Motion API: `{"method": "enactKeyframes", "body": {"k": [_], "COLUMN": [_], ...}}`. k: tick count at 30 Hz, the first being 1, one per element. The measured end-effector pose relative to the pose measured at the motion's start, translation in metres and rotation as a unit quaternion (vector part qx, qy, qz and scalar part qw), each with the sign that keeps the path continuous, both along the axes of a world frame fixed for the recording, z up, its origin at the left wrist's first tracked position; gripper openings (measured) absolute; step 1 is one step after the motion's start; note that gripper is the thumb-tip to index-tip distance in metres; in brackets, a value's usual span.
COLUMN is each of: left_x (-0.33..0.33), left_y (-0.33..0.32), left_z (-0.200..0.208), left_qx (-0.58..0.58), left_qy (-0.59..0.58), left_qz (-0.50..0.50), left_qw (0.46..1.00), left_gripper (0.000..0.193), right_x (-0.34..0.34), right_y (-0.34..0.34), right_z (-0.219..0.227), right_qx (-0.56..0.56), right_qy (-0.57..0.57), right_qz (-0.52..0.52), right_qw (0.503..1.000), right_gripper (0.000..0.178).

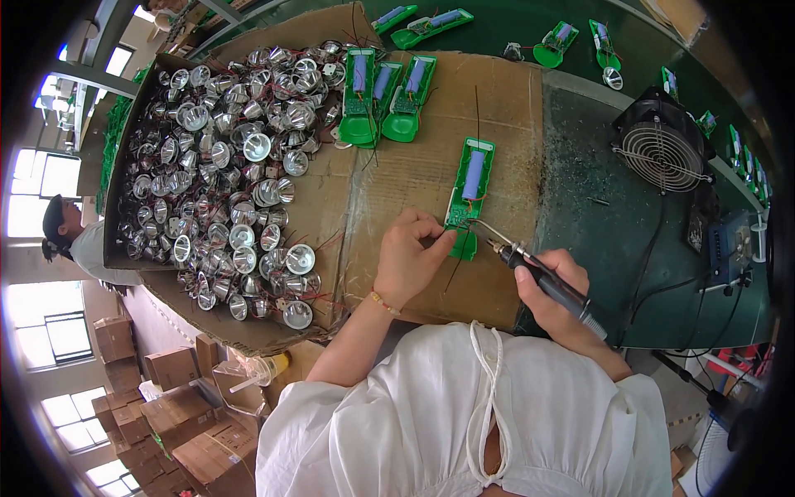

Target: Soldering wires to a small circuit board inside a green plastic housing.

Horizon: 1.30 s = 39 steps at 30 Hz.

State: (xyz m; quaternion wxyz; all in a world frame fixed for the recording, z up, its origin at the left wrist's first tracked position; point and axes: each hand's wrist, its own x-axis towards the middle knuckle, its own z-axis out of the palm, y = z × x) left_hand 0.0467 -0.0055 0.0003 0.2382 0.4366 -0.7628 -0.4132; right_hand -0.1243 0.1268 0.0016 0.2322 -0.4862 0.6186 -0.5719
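A green plastic flashlight housing point(460, 236) lies on the cardboard before me, with a purple battery cell point(474, 176) and a small circuit board in it. My right hand point(553, 286) grips a soldering iron point(553, 288) with a black handle. Its bent metal tip reaches to the circuit board's lower end, where thin wires meet. At the housing's left edge is my left hand point(411, 254), thumb and forefinger pinched together beside the board; what they hold is too small to make out. Three similar housings point(402, 124) with battery cells lie together farther off.
On the left, a large open cardboard box point(124, 215) holds many silver reflector cups point(257, 147) with red wires. A fan point(660, 155) with a wire guard and a blue control box point(731, 248) stand at right. More green housings point(555, 45) line the far bench. Another person point(87, 240) is at far left.
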Motion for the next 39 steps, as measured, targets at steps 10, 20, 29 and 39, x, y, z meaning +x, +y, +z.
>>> {"method": "enactKeyframes", "body": {"k": [10,20,29,39], "left_x": [0.0,0.0,0.02,0.0], "left_y": [-0.001,-0.001,0.007,-0.009], "left_z": [-0.002,-0.005,-0.012,-0.003], "left_qx": [0.01,-0.01,0.101,0.066], "left_qy": [0.015,0.004,0.127,0.016], "left_qz": [0.008,0.003,0.044,-0.023], "left_qw": [1.0,1.0,0.986,0.997], "left_gripper": [0.014,0.014,0.014,0.017], "right_x": [-0.005,-0.004,-0.004,0.004], "right_y": [0.008,0.015,0.015,-0.003], "right_z": [0.009,-0.004,-0.01,-0.011], "right_qx": [0.016,0.047,0.045,0.055], "right_qy": [0.005,-0.122,-0.147,-0.206], "right_qz": [0.001,-0.024,-0.03,-0.031], "right_qw": [1.0,0.991,0.988,0.977], "right_gripper": [0.015,0.017,0.018,0.015]}}
